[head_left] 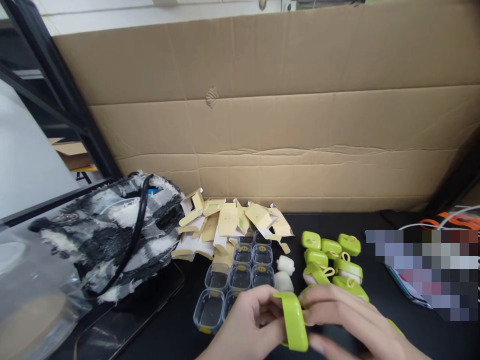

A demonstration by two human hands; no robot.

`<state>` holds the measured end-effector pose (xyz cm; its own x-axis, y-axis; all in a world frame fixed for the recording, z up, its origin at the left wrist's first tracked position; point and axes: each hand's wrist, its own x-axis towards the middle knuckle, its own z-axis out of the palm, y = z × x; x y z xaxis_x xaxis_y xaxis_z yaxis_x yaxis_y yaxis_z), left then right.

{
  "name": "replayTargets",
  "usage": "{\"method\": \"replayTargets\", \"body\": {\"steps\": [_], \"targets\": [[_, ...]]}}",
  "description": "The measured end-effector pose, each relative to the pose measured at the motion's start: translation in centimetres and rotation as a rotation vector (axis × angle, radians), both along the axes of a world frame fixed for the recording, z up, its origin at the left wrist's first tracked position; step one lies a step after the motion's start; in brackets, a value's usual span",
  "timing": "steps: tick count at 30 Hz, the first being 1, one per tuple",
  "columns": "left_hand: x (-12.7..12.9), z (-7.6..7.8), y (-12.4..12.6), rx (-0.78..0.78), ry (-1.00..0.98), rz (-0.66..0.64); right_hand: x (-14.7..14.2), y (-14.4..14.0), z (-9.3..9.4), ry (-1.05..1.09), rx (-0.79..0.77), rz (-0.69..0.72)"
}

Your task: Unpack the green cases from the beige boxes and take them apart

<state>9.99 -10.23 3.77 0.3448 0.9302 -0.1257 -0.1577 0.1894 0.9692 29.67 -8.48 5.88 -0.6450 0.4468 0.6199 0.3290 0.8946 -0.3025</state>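
Observation:
A glossy lime-green rounded case piece [295, 322] is turned on its edge between my two hands at the bottom centre. My left hand [255, 320] grips it from the left with thumb and fingers. From the right, my right hand [348, 317] has its fingers closed against its other side; the inner side there is partly hidden. Just beyond, two small white rounded pieces [284, 281] lie on the black table. Several similar green cases [316, 258] with pale yellow loops stand right of them, some showing white parts.
Clear plastic boxes [240, 276] stand in rows left of the white pieces. Flattened beige cartons [228, 219] are heaped behind them. A black, grey and white frayed bag [116, 230] sits at left, beside a plastic bag [33, 295]. A cardboard sheet [277, 125] walls off the back.

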Motion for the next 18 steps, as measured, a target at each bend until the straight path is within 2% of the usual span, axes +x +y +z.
{"method": "replayTargets", "body": {"steps": [3, 6, 9, 11, 14, 18], "targets": [[-0.1, 0.7, -0.2, 0.044, 0.081, -0.041, -0.3, -0.3, 0.3, -0.072, 0.111, -0.034], [-0.9, 2.2, -0.1, 0.234, 0.24, -0.034, -0.3, -0.2, 0.3, -0.12, 0.178, -0.03], [-2.5, 3.7, 0.3, 0.443, 0.494, 0.023, 0.5, 1.2, 0.4, 0.008, 0.093, -0.178], [-3.6, 4.3, 0.6, 0.556, 0.693, -0.002, 1.2, 2.9, 0.8, 0.0, -0.005, -0.312], [-4.6, 4.5, 1.0, 0.666, 0.932, -0.082, 1.8, 6.0, 1.3, -0.176, -0.089, -0.437], [-4.6, 3.7, 0.9, 0.709, 1.096, -0.158, 1.2, 8.7, 0.9, -0.3, -0.078, -0.447]]}}
